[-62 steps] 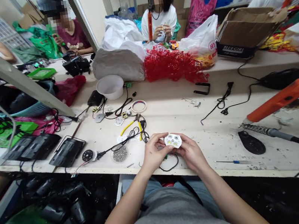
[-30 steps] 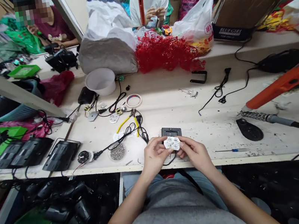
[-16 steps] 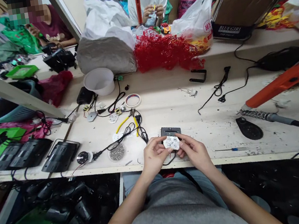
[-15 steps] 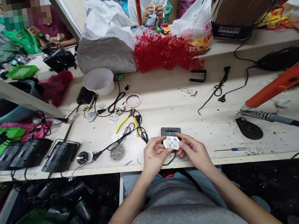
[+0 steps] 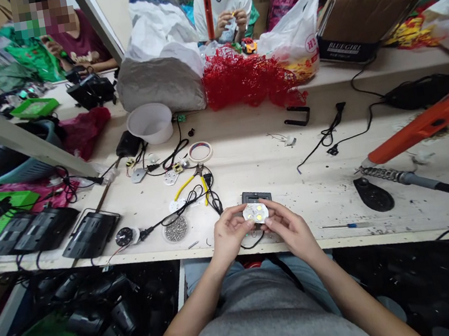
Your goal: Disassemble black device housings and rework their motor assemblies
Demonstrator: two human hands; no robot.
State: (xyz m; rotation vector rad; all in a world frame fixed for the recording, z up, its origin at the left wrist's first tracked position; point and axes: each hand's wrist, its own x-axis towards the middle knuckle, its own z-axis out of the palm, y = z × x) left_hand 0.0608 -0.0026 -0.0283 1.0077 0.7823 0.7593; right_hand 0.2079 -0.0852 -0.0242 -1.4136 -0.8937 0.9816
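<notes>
Between my two hands is a small white LED board [image 5: 256,212] with yellow spots on its upper face. My left hand [image 5: 231,229] pinches its left side, thumb in front and fingers behind. On the right side, my right hand [image 5: 287,225] grips the edge between thumb and fingers. Just behind the board, a black rectangular housing [image 5: 257,196] lies on the bench, partly hidden by my hands. A thin black cable [image 5: 255,242] curves below my fingers near the bench's front edge.
Left of my hands are a dish of screws [image 5: 175,229], yellow-handled pliers [image 5: 185,188] and black lamp housings [image 5: 92,234]. A soldering iron [image 5: 409,177] and an orange-handled tool [image 5: 422,125] reach in from the right. A screwdriver [image 5: 344,225] lies near the front edge. A co-worker [image 5: 224,6] sits opposite.
The white board has turned between my fingers: its face showed metallic round spots before and shows yellow ones now. Both hands stay in nearly the same place.
</notes>
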